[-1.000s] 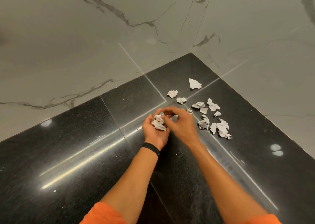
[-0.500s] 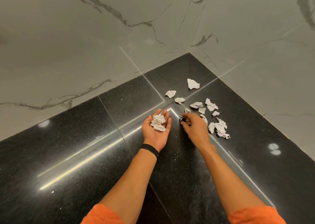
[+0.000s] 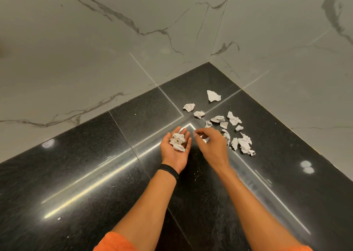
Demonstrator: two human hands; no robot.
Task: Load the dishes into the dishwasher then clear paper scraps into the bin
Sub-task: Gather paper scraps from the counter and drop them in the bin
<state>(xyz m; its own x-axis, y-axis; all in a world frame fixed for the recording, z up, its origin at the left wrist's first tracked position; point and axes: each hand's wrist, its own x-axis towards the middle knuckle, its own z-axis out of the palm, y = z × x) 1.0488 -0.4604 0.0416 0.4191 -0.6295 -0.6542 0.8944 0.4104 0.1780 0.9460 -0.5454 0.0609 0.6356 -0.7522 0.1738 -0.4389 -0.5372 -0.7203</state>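
Cradling crumpled scraps (image 3: 178,142) on the upturned left hand (image 3: 172,155), fingers relaxed, right hand (image 3: 213,147) curled just beside (pinching anything? cannot tell), loose scraps (image 3: 245,144) strewn on the black counter (image 3: 91,166) near the corner.

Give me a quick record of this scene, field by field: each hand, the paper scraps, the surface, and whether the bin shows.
left hand: palm up, fingers relaxed, carrying a small heap of scraps
right hand: just right of the left, fingertips bunched; unclear whether they pinch a scrap
loose scraps: about a dozen, on the counter beyond and right of the hands
counter: glossy black, set in a corner of marble walls
bin: not in view
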